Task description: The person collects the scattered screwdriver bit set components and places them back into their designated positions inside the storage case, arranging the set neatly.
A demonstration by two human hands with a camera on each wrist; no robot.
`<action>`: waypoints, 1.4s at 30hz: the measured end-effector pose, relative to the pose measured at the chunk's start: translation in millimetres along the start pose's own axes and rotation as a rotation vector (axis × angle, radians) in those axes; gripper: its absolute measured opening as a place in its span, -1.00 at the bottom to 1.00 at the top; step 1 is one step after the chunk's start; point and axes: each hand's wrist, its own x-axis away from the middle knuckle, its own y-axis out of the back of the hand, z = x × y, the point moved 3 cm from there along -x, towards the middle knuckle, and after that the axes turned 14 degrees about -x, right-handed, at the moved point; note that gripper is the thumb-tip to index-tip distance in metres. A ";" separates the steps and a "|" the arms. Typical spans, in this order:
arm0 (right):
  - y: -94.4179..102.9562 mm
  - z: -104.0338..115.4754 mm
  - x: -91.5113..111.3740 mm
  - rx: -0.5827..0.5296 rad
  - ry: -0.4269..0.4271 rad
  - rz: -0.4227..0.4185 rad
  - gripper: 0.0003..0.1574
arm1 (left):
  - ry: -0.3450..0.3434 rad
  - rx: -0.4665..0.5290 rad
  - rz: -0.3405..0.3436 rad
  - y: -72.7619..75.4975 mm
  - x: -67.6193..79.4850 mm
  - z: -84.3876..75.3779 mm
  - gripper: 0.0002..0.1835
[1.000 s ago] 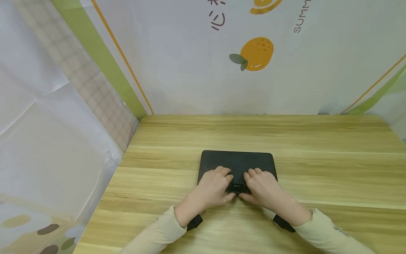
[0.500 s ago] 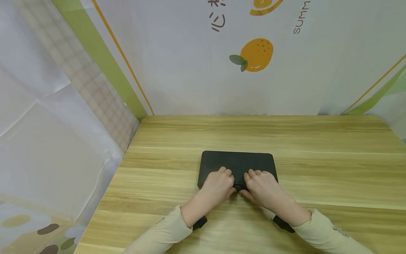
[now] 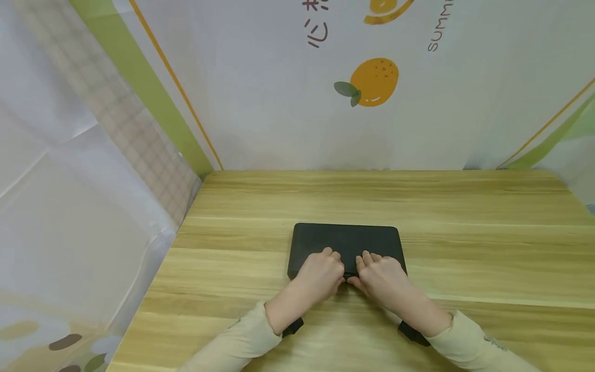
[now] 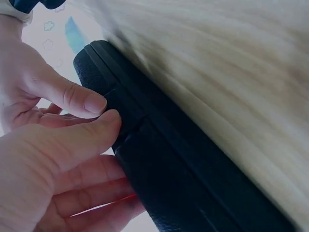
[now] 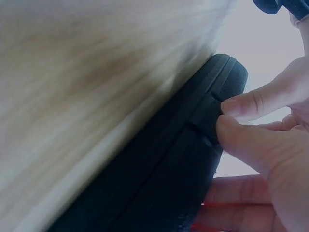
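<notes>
A closed black hard case [image 3: 347, 237] lies flat on the wooden table, its front edge toward me. Both of my hands are at the middle of that edge. My left hand [image 3: 318, 275] has its fingers on the lid, and its thumb [image 4: 94, 135] is against the front latch [image 4: 126, 116]. From the other side, my right hand [image 3: 385, 278] grips in the same way, with its thumb [image 5: 241, 137] on the latch too. The two thumb tips nearly touch in the wrist views. From the head, my hands mostly hide the latch.
The wood-grain table [image 3: 479, 248] stretches to both sides of the case. Behind it hangs a pale cloth [image 3: 279, 113] printed with oranges and lettering. More cloth [image 3: 83, 206] drapes beyond the left table edge. Dark wrist straps [image 3: 293, 326] show below the sleeves.
My left hand has turned and shifted slightly inward, its fingers bunching closer over the latch and covering more of it. The right hand has barely moved. The case remains closed.
</notes>
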 end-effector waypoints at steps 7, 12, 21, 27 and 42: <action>-2.5 1.3 1.3 0.013 0.003 -0.032 -0.47 | -0.016 -0.012 -0.005 -1.1 0.8 -0.4 -0.78; -2.8 2.6 2.6 0.037 -0.004 -0.038 -0.44 | -0.037 -0.029 -0.017 -1.5 1.2 -0.4 -0.77; -1.6 2.1 4.1 0.030 -0.026 -0.045 -0.46 | -0.044 -0.046 -0.028 -1.0 -0.7 -1.9 -0.79; -1.7 3.6 5.6 0.031 -0.050 -0.023 -0.49 | -0.044 -0.057 -0.051 -1.3 0.0 -3.8 -0.79; 8.0 -5.8 3.1 -0.123 -0.148 -0.049 -0.60 | 0.024 0.280 -0.001 -2.7 -5.1 14.5 -0.76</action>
